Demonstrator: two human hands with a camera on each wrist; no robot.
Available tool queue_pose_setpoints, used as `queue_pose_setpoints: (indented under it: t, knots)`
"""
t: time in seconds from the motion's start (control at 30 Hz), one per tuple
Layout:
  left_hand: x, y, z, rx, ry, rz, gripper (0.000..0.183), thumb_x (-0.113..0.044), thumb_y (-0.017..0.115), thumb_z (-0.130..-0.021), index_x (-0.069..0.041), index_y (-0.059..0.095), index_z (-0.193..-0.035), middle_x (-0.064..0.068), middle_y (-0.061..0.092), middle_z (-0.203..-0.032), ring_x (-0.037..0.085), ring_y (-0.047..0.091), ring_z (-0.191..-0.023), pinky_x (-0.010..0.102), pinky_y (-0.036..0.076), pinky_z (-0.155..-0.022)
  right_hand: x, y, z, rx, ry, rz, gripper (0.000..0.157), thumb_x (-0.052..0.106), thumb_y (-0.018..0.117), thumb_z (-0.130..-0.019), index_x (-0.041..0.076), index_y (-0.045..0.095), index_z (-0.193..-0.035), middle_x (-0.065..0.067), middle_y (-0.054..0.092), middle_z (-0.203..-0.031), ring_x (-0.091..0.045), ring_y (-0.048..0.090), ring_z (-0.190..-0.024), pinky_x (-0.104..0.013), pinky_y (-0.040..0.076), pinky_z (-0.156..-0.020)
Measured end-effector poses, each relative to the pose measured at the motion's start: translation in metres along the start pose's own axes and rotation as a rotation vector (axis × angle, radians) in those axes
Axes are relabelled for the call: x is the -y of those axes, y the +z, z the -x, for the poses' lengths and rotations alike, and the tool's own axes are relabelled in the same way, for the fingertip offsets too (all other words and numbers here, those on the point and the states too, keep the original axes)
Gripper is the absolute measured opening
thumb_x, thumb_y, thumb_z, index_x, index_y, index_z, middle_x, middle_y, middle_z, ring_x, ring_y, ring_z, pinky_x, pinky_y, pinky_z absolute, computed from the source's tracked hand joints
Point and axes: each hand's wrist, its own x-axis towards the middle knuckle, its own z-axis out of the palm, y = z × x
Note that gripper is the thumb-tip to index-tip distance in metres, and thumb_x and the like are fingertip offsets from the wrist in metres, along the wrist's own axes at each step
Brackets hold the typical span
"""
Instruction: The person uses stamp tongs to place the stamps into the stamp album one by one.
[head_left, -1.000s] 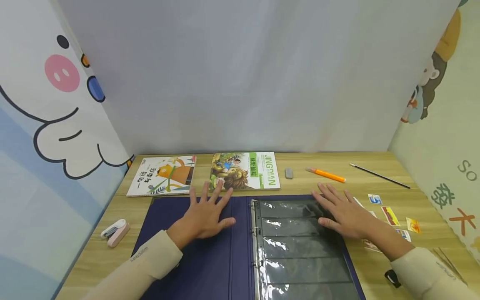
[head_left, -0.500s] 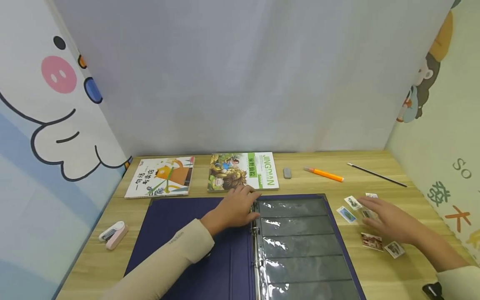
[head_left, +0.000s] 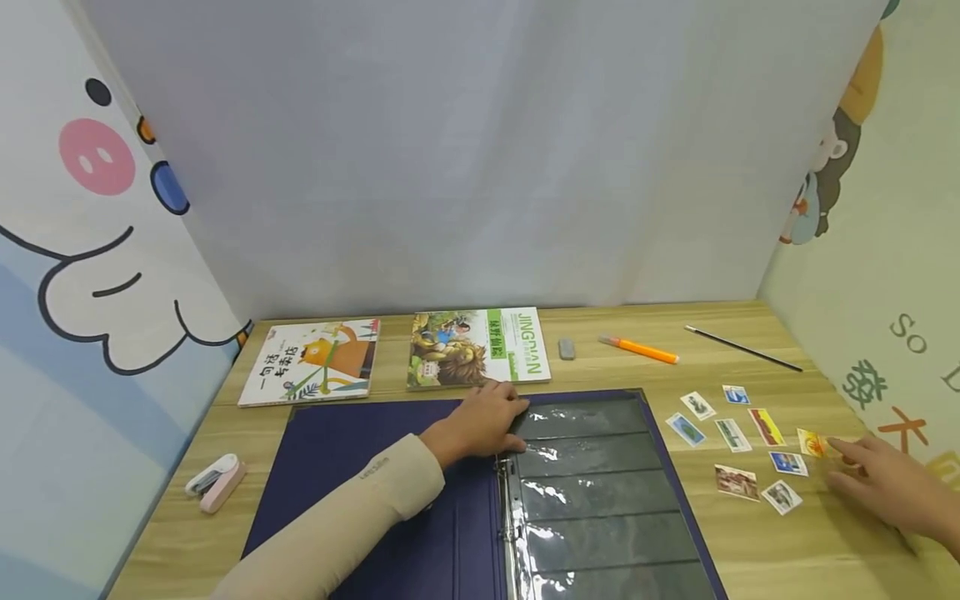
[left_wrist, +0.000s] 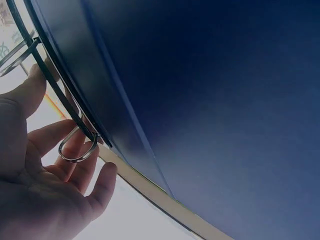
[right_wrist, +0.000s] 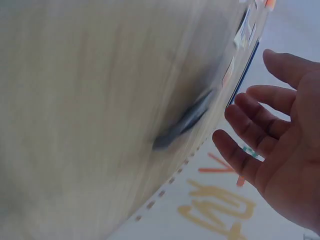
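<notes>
A dark blue ring binder album (head_left: 360, 475) lies spread on the table, with a clear-pocketed black page (head_left: 600, 483) on its right side. My left hand (head_left: 480, 425) rests at the top of the binder's spine; in the left wrist view its loosely bent fingers are beside the metal rings (left_wrist: 79, 159). At the far right my right hand (head_left: 892, 483) hovers with spread, relaxed fingers. Beneath it is a dark, slim metal tool resembling tweezers (right_wrist: 185, 122), mostly hidden by the hand in the head view. Several small stamps (head_left: 735, 434) lie between album and right hand, the yellow one (head_left: 811, 443) nearest its fingertips.
Two picture books (head_left: 311, 362) lie along the back edge. Right of them are a grey eraser (head_left: 566, 348), an orange pen-like cutter (head_left: 641, 349) and a thin black brush (head_left: 742, 347). A pink and white stapler (head_left: 216, 482) sits at the left. Walls enclose the table.
Both hands lay spread over the album. My left hand has moved right to the rings; my right hand has swept right past the stamps, uncovering them. The view has turned slightly right.
</notes>
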Motion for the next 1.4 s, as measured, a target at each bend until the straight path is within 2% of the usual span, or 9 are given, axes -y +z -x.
queue_pose_setpoints:
  t: [0.23, 0.47, 0.67, 0.73, 0.93, 1.03, 1.13, 1.3, 1.4]
  knots:
    - [0.000, 0.000, -0.002, 0.018, -0.023, 0.011, 0.064, -0.054, 0.065, -0.083, -0.020, 0.053, -0.137, 0.001, 0.054, -0.130, 0.023, 0.048, -0.124, 0.046, 0.043, -0.097, -0.019, 0.005, 0.012, 0.069, 0.036, 0.077, 0.061, 0.029, 0.069, -0.086, -0.024, 0.052, -0.114, -0.023, 0.060, -0.088, -0.026, 0.061, -0.074, -0.044, 0.052, -0.065]
    - [-0.003, 0.000, -0.005, 0.026, -0.048, 0.070, 0.059, -0.050, 0.070, -0.082, -0.021, 0.056, -0.132, 0.003, 0.053, -0.131, 0.025, 0.048, -0.124, 0.048, 0.042, -0.099, -0.029, 0.011, 0.019, 0.150, 0.040, 0.070, 0.061, 0.023, 0.075, -0.077, -0.020, 0.053, -0.114, -0.001, 0.065, -0.079, -0.015, 0.061, -0.070, -0.036, 0.052, -0.063]
    - [-0.011, -0.007, -0.017, 0.121, -0.134, 0.161, 0.053, -0.043, 0.078, -0.077, -0.021, 0.057, -0.120, 0.003, 0.051, -0.128, 0.024, 0.045, -0.118, 0.048, 0.036, -0.101, -0.025, 0.014, 0.029, 0.022, 0.040, 0.088, 0.046, 0.010, 0.075, -0.075, -0.014, 0.057, -0.110, 0.004, 0.062, -0.073, -0.002, 0.049, -0.059, -0.027, 0.048, -0.056]
    - [-0.013, -0.010, -0.021, 0.163, -0.161, 0.168, 0.052, -0.041, 0.079, -0.076, -0.020, 0.056, -0.117, 0.003, 0.050, -0.126, 0.024, 0.044, -0.116, 0.047, 0.035, -0.100, -0.022, 0.012, 0.029, -0.004, 0.037, 0.079, 0.037, 0.009, 0.074, -0.076, -0.010, 0.061, -0.105, 0.004, 0.064, -0.074, -0.002, 0.052, -0.059, -0.028, 0.049, -0.057]
    - [-0.012, -0.012, -0.028, 0.243, -0.205, 0.152, 0.055, -0.040, 0.081, -0.073, -0.021, 0.054, -0.116, 0.004, 0.050, -0.126, 0.023, 0.042, -0.116, 0.044, 0.035, -0.096, -0.014, 0.000, 0.017, -0.020, 0.020, 0.005, 0.024, 0.009, 0.071, -0.079, -0.005, 0.066, -0.098, -0.001, 0.067, -0.083, 0.002, 0.054, -0.065, -0.025, 0.051, -0.062]
    - [-0.012, -0.012, -0.030, 0.252, -0.207, 0.144, 0.056, -0.041, 0.082, -0.072, -0.022, 0.053, -0.116, 0.003, 0.050, -0.127, 0.023, 0.042, -0.118, 0.045, 0.035, -0.097, -0.003, -0.009, 0.009, -0.089, -0.024, -0.005, 0.021, 0.009, 0.070, -0.081, -0.002, 0.065, -0.099, 0.001, 0.066, -0.082, 0.010, 0.046, -0.064, -0.020, 0.045, -0.058]
    - [-0.012, -0.013, -0.031, 0.255, -0.205, 0.138, 0.058, -0.040, 0.083, -0.071, -0.023, 0.052, -0.118, 0.002, 0.050, -0.127, 0.023, 0.042, -0.118, 0.046, 0.035, -0.097, 0.013, -0.016, -0.002, -0.122, -0.092, -0.028, 0.019, 0.010, 0.067, -0.086, 0.002, 0.064, -0.103, 0.004, 0.063, -0.081, 0.011, 0.045, -0.066, -0.020, 0.042, -0.055]
    - [-0.013, -0.013, -0.031, 0.253, -0.191, 0.120, 0.060, -0.039, 0.083, -0.071, -0.025, 0.053, -0.121, 0.002, 0.051, -0.127, 0.022, 0.043, -0.116, 0.045, 0.034, -0.096, 0.037, -0.023, -0.024, -0.074, -0.166, -0.136, 0.020, 0.015, 0.056, -0.096, 0.011, 0.063, -0.114, 0.005, 0.066, -0.086, 0.005, 0.055, -0.071, -0.022, 0.040, -0.055]
    - [-0.014, -0.012, -0.030, 0.239, -0.189, 0.130, 0.058, -0.038, 0.083, -0.071, -0.024, 0.054, -0.120, 0.002, 0.050, -0.126, 0.022, 0.043, -0.114, 0.045, 0.033, -0.096, 0.046, -0.023, -0.038, -0.049, -0.205, -0.183, 0.023, 0.017, 0.054, -0.097, 0.011, 0.064, -0.117, 0.004, 0.067, -0.084, 0.002, 0.055, -0.069, -0.022, 0.040, -0.054]
